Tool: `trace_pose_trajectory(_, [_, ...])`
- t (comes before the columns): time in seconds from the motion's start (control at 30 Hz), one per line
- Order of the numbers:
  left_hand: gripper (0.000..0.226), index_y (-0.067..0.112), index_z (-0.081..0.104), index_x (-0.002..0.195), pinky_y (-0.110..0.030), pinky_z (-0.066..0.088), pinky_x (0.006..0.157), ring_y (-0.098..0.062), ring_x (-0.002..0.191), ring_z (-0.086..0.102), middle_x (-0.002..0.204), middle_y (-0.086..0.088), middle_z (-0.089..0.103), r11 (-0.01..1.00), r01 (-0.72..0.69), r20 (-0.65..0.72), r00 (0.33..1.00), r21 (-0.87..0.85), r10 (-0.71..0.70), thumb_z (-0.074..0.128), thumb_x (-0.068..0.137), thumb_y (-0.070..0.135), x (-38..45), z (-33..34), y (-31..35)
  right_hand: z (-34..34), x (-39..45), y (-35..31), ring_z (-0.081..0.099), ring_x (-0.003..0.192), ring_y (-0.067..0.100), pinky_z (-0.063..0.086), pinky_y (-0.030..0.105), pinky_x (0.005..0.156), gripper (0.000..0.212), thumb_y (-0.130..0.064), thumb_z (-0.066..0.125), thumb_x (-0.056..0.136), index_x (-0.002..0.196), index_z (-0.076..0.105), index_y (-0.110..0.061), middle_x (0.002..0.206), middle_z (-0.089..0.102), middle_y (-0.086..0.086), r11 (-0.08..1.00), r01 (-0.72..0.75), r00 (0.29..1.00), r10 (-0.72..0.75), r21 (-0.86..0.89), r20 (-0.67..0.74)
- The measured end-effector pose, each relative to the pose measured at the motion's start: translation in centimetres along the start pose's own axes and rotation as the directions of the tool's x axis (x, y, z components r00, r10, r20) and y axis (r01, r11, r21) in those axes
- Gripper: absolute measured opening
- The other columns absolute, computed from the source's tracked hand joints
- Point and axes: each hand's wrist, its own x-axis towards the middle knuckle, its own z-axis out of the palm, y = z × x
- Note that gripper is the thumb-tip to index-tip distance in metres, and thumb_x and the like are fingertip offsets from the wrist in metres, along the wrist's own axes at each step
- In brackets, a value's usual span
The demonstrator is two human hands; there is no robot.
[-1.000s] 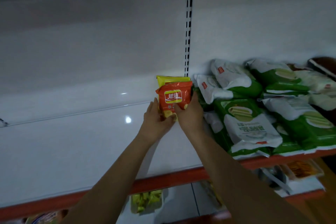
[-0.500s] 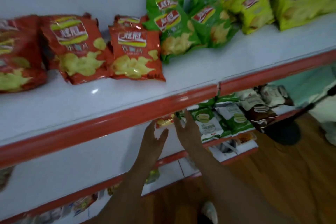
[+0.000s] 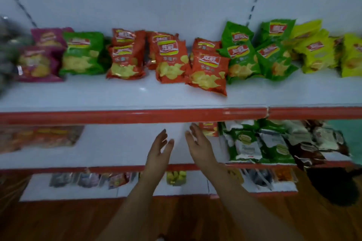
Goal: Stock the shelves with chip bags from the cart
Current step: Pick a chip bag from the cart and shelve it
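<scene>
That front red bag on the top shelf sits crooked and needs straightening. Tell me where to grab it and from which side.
Pinch the red bag by its bottom sealed edge, coming from the open shelf front. It lies tilted with that flat seam nearest the shelf lip, while neighbouring bags crowd its sides.

I have let go of the orange chip bag (image 3: pixel 208 128), which now stands on the middle shelf (image 3: pixel 109 154). Both my hands, left hand (image 3: pixel 159 153) and right hand (image 3: pixel 198 147), have drawn back from the bag, fingers spread and empty.

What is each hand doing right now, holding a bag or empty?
Left hand: open, fingers straight, holding nothing.
Right hand: open, holding nothing, fingertips near the small orange chip bag on the middle shelf.
</scene>
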Motion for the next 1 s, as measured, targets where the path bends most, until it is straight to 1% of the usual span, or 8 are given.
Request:
trace_pose_trajectory(0.2, [0.054, 0.028, 0.032, 0.150, -0.024, 0.039, 0.102, -0.005, 0.128, 0.042, 0.150, 0.010, 0.038, 0.990, 0.101, -0.430, 0.893, -0.094, -0.132, 0.044, 0.100, 0.043, -7.7, -8.5, -4.0, 10.0, -2.6, -1.5, 0.039, 0.137, 0.010, 0.033, 0.023, 0.107, 0.050, -0.043, 0.042, 0.099, 0.147, 0.034, -0.030, 0.152, 0.038, -0.009, 0.986, 0.160, 0.874, -0.117, -0.050, 0.472])
trace_pose_trajectory(0.3, [0.051, 0.029, 0.035, 0.148, -0.016, 0.037, 0.090, 0.001, 0.119, 0.041, 0.140, 0.015, 0.041, 0.977, 0.128, -0.648, 0.732, -0.172, -0.210, 0.045, 0.100, 0.043, -13.9, -12.3, -6.1, 15.0, -6.4, -2.6, 0.043, 0.131, 0.007, 0.043, 0.017, 0.099, 0.051, -0.047, 0.042, 0.098, 0.146, 0.033, -0.035, 0.151, 0.037, -0.011, 0.975, 0.223, 0.719, -0.158, -0.010, 0.677])
trace_pose_trajectory(0.37, [0.050, 0.031, 0.038, 0.146, -0.013, 0.038, 0.087, 0.000, 0.121, 0.043, 0.142, 0.018, 0.042, 0.964, 0.130, -0.752, 0.604, -0.233, -0.263, 0.047, 0.099, 0.045, -18.7, -14.6, -7.7, 18.1, -10.2, -3.2, 0.039, 0.136, 0.011, 0.041, 0.036, 0.110, 0.054, -0.057, 0.040, 0.095, 0.145, 0.030, -0.041, 0.153, 0.034, -0.012, 0.960, 0.280, 0.591, -0.179, 0.008, 0.787])
trace_pose_trajectory(0.5, [0.053, 0.030, 0.036, 0.149, -0.022, 0.040, 0.097, -0.004, 0.126, 0.043, 0.148, 0.010, 0.042, 0.939, 0.077, -0.873, 0.348, -0.335, -0.340, 0.050, 0.099, 0.043, -29.8, -17.9, -10.8, 23.7, -20.2, -3.5, 0.031, 0.141, 0.007, 0.031, 0.036, 0.116, 0.057, -0.059, 0.036, 0.095, 0.148, 0.027, -0.039, 0.154, 0.031, -0.014, 0.889, 0.452, 0.288, -0.219, 0.069, 0.932])
trace_pose_trajectory(0.6, [0.054, 0.029, 0.038, 0.148, -0.033, 0.042, 0.108, -0.008, 0.132, 0.044, 0.149, 0.008, 0.043, 0.915, -0.012, -0.904, 0.161, -0.403, -0.396, 0.052, 0.098, 0.041, -38.1, -18.9, -12.8, 27.1, -28.5, -3.0, 0.032, 0.140, 0.006, 0.032, 0.036, 0.116, 0.059, -0.057, 0.038, 0.095, 0.149, 0.027, -0.036, 0.154, 0.032, -0.011, 0.842, 0.518, 0.055, -0.210, 0.152, 0.976])
trace_pose_trajectory(0.7, [0.051, 0.026, 0.039, 0.147, -0.031, 0.044, 0.104, -0.007, 0.129, 0.046, 0.145, 0.008, 0.046, 0.908, -0.087, -0.910, -0.017, -0.411, -0.414, 0.052, 0.099, 0.037, -46.8, -18.9, -14.5, 29.5, -37.8, -2.2, 0.032, 0.141, 0.009, 0.031, 0.037, 0.116, 0.060, -0.053, 0.039, 0.096, 0.150, 0.028, -0.029, 0.155, 0.032, -0.008, 0.803, 0.552, -0.150, -0.170, 0.225, 0.974])
trace_pose_trajectory(0.8, [0.047, 0.027, 0.042, 0.144, -0.026, 0.043, 0.099, -0.004, 0.121, 0.048, 0.135, 0.011, 0.050, 0.910, -0.108, -0.894, -0.175, -0.399, -0.413, 0.052, 0.099, 0.035, -55.1, -18.5, -16.5, 30.9, -47.1, -0.9, 0.030, 0.142, 0.010, 0.029, 0.034, 0.116, 0.062, -0.056, 0.039, 0.095, 0.150, 0.028, -0.030, 0.155, 0.031, -0.007, 0.749, 0.583, -0.305, -0.157, 0.314, 0.939])
trace_pose_trajectory(1.0, [0.048, 0.032, 0.045, 0.141, -0.032, 0.043, 0.104, -0.010, 0.129, 0.047, 0.143, 0.007, 0.048, 0.890, -0.197, -0.760, -0.466, -0.410, -0.453, 0.054, 0.096, 0.045, -69.6, -14.7, -20.2, 30.0, -63.7, 3.3, 0.029, 0.143, 0.015, 0.026, 0.035, 0.117, 0.061, -0.054, 0.036, 0.097, 0.150, 0.029, -0.025, 0.155, 0.033, -0.002, 0.547, 0.626, -0.614, -0.093, 0.555, 0.784])
